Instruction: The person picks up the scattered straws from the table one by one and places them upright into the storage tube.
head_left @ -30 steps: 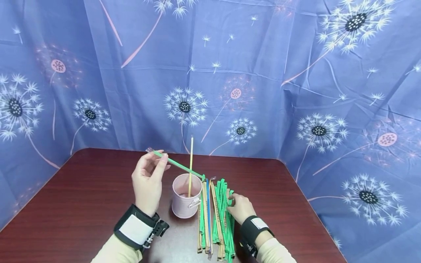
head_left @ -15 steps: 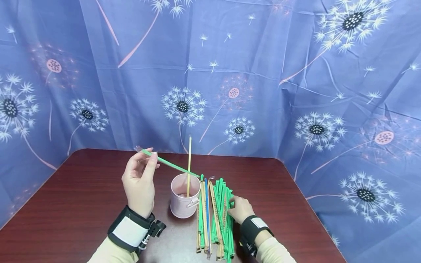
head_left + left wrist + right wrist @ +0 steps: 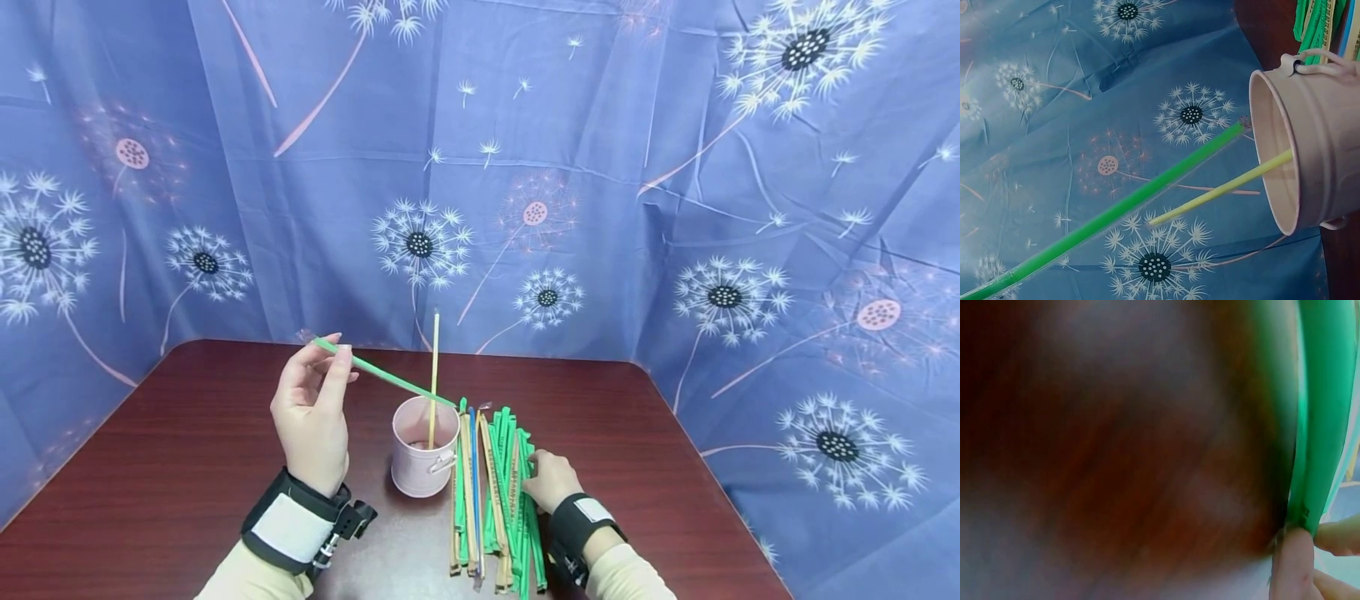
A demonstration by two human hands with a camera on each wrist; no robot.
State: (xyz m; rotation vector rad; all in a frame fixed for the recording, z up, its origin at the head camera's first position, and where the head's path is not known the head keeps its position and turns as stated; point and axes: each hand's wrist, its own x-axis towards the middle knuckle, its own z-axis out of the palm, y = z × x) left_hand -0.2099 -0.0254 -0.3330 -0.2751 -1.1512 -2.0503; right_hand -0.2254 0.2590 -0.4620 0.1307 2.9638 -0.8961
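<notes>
A green straw [image 3: 390, 377] in a clear wrapper is pinched near its upper end by my left hand [image 3: 313, 417]. It slants down to the right, its lower end close over the rim of a pale pink bucket [image 3: 420, 479]. Inside the bucket leans a yellow straw [image 3: 434, 367]; in the left wrist view the green straw [image 3: 1141, 195] runs beside the yellow one [image 3: 1222, 187]. My right hand [image 3: 553, 482] is at the right edge of a pile of wrapped straws [image 3: 501, 492]. Its fingertips pinch a green straw [image 3: 1325, 412] in the right wrist view.
The pile, green and tan with a blue straw [image 3: 474, 475], lies just right of the bucket on a dark red-brown table [image 3: 172, 467]. A blue dandelion-print curtain [image 3: 337, 208] hangs behind the table and at its sides.
My left hand has shifted left with the green straw, whose lower end stays near the bucket's rim. At the pile's right edge, a green straw's near end has swung out to the right.
</notes>
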